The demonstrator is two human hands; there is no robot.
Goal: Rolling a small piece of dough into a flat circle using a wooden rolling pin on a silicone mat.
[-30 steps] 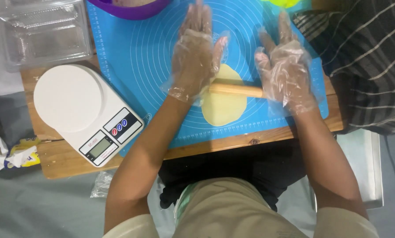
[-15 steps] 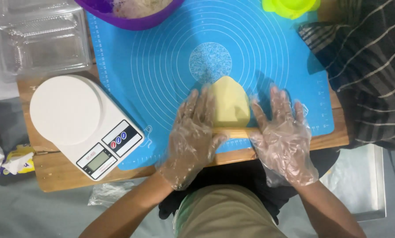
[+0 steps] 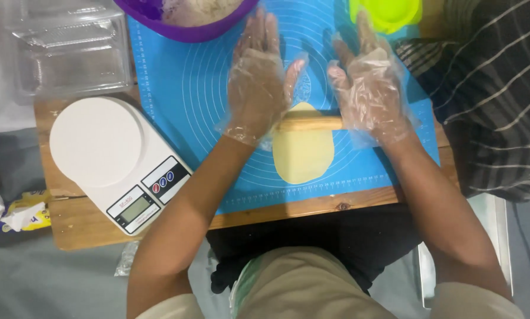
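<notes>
Head: flat fingers (image 3: 259,35) press rolling pin (image 3: 309,123).

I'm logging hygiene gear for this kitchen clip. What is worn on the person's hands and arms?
Both the left hand and the right hand wear thin, clear, crinkled plastic gloves, loose and ending at the wrists. The forearms are bare, with short pale sleeves showing only at the shoulders.

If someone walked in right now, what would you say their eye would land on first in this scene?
Most likely the two hands in clear plastic gloves, left hand and right hand, pressed flat on a wooden rolling pin across a pale yellow oval of dough at the middle of the bright blue baking mat. Next, the white kitchen scale on the wooden board to the left, and the purple bowl at the top edge.
</notes>
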